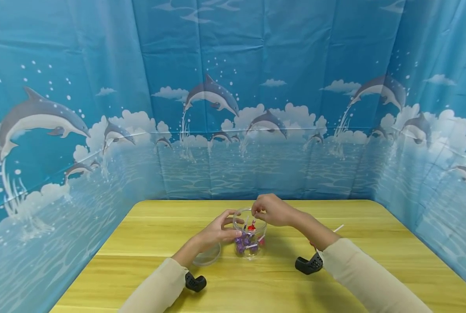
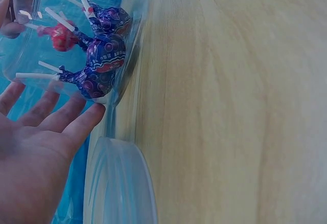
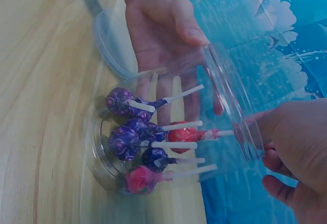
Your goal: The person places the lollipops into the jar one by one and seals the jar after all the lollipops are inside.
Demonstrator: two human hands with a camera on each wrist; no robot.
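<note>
A clear plastic jar point(image 1: 250, 252) stands on the table with several lollipops inside. Most have purple wrappers point(image 3: 122, 141), and a pink one point(image 3: 140, 179) lies low against the wall. My left hand point(image 1: 218, 231) holds the jar from its left side, thumb near the rim and fingers around the far wall. At the jar's mouth, my right hand point(image 1: 273, 210) has its fingertips dipped just inside the rim. They pinch the stick end of a red lollipop point(image 3: 183, 134), whose head hangs above the purple ones. The rim partly blurs that contact in the right wrist view.
A round translucent lid point(image 1: 207, 255) lies on the yellow wood-grain table point(image 1: 256, 287), left of the jar under my left forearm. Another lollipop, its white stick point(image 1: 338, 228) showing, is partly hidden behind my right forearm. A blue dolphin-print curtain point(image 1: 233, 165) hangs behind the table.
</note>
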